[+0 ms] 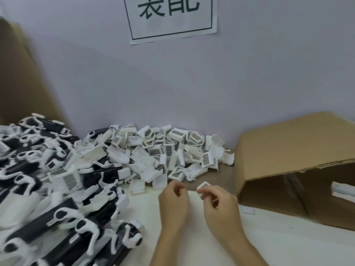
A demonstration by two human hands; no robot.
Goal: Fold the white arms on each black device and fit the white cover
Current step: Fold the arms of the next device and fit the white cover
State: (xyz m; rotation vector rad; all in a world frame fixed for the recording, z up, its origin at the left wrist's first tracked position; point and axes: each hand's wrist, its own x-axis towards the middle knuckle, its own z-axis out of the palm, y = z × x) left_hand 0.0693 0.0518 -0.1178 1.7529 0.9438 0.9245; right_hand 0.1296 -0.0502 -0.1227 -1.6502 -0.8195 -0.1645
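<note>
A big heap of black devices with white arms (57, 189) covers the left of the table. Behind it, along the wall, lies a pile of white covers (172, 150). My right hand (221, 206) pinches one small white cover (204, 185) at its fingertips, just above the table. My left hand (173, 202) is beside it, a little to the left, fingers loosely curled with nothing in them. Both hands are over the white table surface, apart from the heaps.
An open cardboard box (288, 150) lies on its side at the right, with a white part (343, 190) inside. A small white piece (248, 211) lies on the table by the box. Another brown cardboard sheet (23, 83) leans at the far left. A paper sign (171, 16) hangs on the wall.
</note>
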